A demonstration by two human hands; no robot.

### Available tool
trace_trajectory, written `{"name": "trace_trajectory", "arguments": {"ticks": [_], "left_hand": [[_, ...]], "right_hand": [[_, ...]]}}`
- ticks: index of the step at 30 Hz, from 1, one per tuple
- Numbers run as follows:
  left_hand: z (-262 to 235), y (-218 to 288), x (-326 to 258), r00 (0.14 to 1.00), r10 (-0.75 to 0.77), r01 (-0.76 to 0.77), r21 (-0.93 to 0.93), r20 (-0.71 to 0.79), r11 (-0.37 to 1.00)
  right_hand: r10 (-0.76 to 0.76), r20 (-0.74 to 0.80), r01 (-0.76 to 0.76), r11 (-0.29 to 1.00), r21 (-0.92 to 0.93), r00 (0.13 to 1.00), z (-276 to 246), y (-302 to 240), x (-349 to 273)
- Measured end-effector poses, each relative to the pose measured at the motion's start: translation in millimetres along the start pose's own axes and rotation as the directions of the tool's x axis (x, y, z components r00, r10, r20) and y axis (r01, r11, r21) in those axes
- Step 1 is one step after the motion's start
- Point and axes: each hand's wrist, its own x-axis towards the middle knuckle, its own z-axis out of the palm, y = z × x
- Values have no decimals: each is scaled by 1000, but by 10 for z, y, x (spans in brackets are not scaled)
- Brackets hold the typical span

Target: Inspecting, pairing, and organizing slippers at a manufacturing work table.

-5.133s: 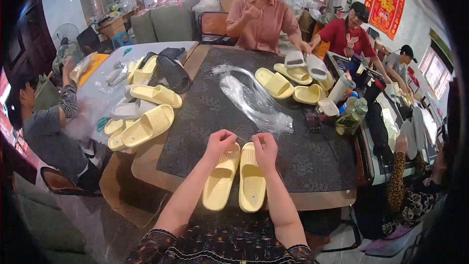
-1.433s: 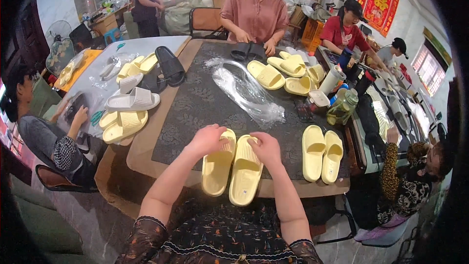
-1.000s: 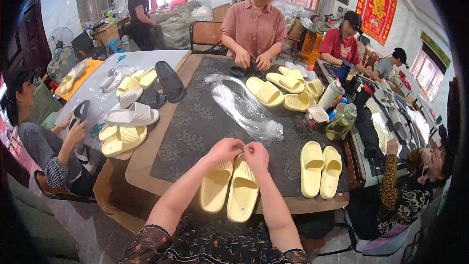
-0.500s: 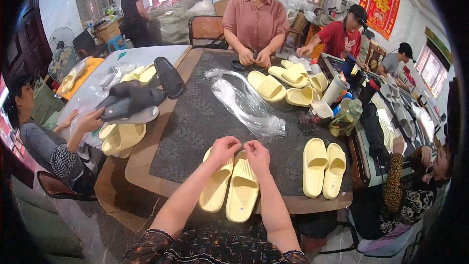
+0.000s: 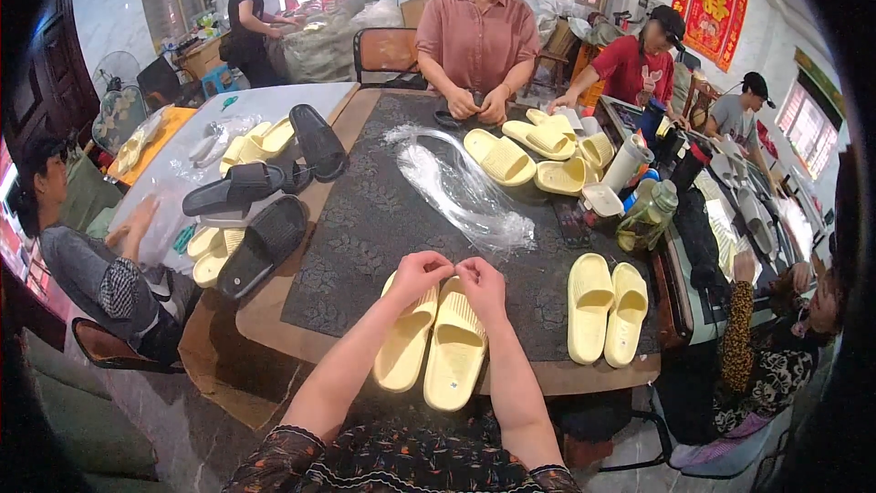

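A pair of pale yellow slide sandals [image 5: 436, 347] lies side by side at the near edge of the table's dark patterned mat [image 5: 365, 219]. My left hand [image 5: 422, 272] and my right hand [image 5: 480, 279] meet over the straps at the far end of the pair, fingers pinched close together. Whether they hold something small between them is too fine to see. A second yellow pair [image 5: 607, 307] rests to the right on the mat. A heap of clear plastic bags [image 5: 461, 190] lies just beyond my hands.
A person in a pink shirt [image 5: 479, 32] stands across the table beside more yellow sandals [image 5: 538, 153]. Black slippers [image 5: 265, 187] and yellow ones sit at the left, where a seated person [image 5: 100, 265] works. Bottles and a jar [image 5: 646, 215] stand on the right.
A second yellow pair has appeared at the right of my pair. Black slippers were laid on the left table. My hands stay together on the sandal straps.
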Motion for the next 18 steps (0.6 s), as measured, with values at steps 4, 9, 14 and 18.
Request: {"name": "trace_trajectory", "arguments": {"ticks": [4,9,14,18], "left_hand": [[-5,14,-2,998,20,-25,-83,-52,996],[-12,69,-30,999,-35,35,-32,0,999],[-16,75,-36,999,2,-3,-47,-32,999],[0,33,-30,999,39,-40,-51,-33,998]], "right_hand": [[66,-99,-59,995,75,993,37,66,25],[-5,-20,5,1000,-7,1000,33,31,14],[133,-67,-128,989,70,989,-6,-37,0],[26,4,-26,994,110,1000,28,12,7]]}}
